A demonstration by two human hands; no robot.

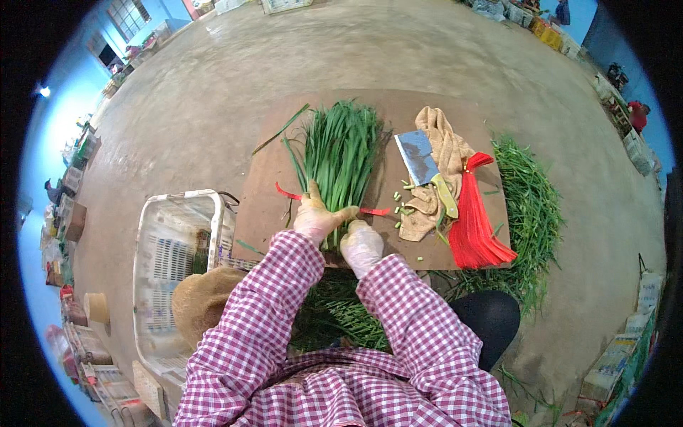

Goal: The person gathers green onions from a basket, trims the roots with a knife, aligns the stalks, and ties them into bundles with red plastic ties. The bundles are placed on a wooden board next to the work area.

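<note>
A bundle of long green leafy stalks, like garlic chives (341, 155), lies on a brown board (261, 213). My gloved left hand (318, 214) grips its lower part, thumb across the stalks. At the right of the stalk ends is my gloved right hand (362, 244), fingers curled against them; what its fingers hold is partly hidden. A red tie strip (375, 212) sticks out on both sides of the bundle, its middle hidden. To the right, a cleaver (419, 157) with a yellow-green handle rests on a tan cloth (443, 133), beside a bunch of red strips (472, 224) and short cut stalk pieces.
A white plastic crate (217, 213) stands left of the board. Loose green stalks (528, 208) are heaped right of the board and below its near edge. My knees flank the near side. Crates and boxes line the walls, with people far off at the left and right.
</note>
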